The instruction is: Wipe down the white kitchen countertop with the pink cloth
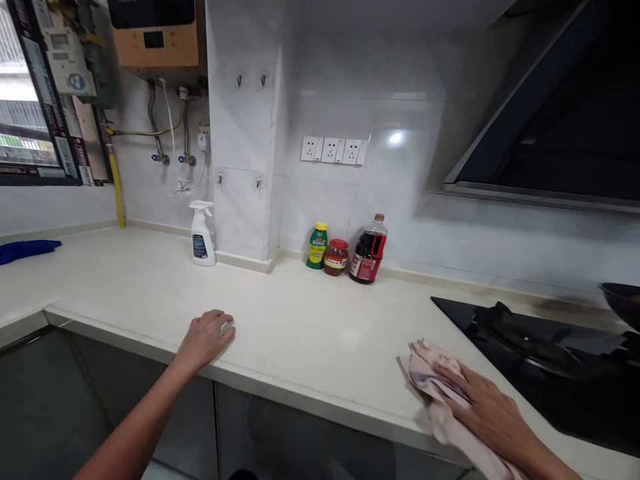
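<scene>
The right hand (493,410) grips a bunched cloth (425,370) on the counter (310,327), near its front edge beside the stove (600,413); the left hand (209,338), fingers loosely bent, rests at that edge; a jar (335,258) stands by the back edge.

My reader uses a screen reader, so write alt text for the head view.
A person's right hand holds a pale pink cloth on a cream countertop, beside a black stove; the left hand is at the countertop's front edge. Toward the wall stand a white spray bottle, a green bottle, a red-lidded jar and a dark bottle.
</scene>
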`<state>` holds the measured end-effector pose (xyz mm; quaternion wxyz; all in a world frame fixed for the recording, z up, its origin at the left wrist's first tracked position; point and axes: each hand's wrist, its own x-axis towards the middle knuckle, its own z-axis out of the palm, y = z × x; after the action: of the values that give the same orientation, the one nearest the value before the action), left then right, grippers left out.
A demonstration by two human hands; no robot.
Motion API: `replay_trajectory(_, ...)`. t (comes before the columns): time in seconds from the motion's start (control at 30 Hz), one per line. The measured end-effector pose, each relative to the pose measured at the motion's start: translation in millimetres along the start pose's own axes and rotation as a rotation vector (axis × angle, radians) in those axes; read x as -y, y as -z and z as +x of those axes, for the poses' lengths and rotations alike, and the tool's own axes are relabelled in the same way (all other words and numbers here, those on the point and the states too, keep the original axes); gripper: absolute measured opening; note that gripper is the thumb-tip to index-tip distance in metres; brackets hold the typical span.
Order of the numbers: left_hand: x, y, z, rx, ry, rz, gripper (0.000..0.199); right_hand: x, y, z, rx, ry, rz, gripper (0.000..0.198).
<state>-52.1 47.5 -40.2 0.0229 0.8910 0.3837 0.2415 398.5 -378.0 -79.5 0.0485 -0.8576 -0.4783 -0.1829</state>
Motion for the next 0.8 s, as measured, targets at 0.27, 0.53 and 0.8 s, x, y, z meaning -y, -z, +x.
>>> replay_trajectory(0.27, -6, 4, 2, 0.015, 0.026, 0.022, 0.040, 193, 48, 92, 0.195, 0.013, 0.148, 0.058)
replay_trajectory(0.53, -4, 8, 2, 0.046, 0.088, 0.020, 0.046, 279, 63, 78, 0.169, 0.415, 0.355, 0.046)
replay_trajectory(0.8, 10, 1, 8, 0.093, 0.076, 0.022, 0.054, 161, 57, 19, 0.118, 0.198, 0.328, 0.039)
